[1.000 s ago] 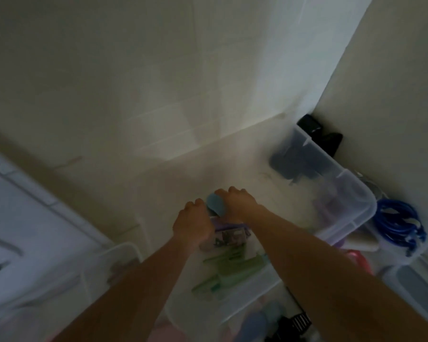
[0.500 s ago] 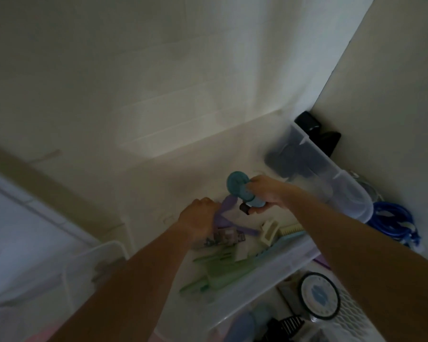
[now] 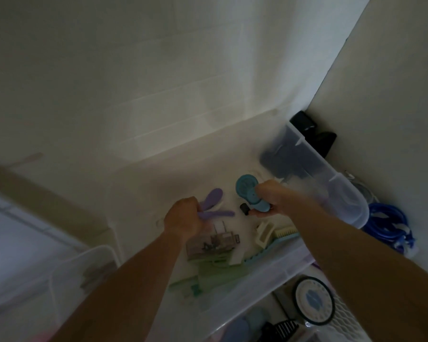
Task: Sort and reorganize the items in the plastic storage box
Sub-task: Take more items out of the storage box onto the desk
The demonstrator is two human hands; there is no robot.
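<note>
Box (image 3: 269, 270): clear, on floor by wall.
Left hand (image 3: 183, 219): fingers curled round purple tool (image 3: 214, 206), over the box.
Right hand (image 3: 269, 197): fingers gripping teal tool (image 3: 247, 188), over the box.
Progress: early; comb (image 3: 286, 234), green pieces (image 3: 218, 270) unsorted inside.

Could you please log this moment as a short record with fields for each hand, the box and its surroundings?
left hand: left hand grips purple tool
right hand: right hand grips teal brush
box: clear storage box holds green pieces, cream comb
outside box: blue hose at right
</note>
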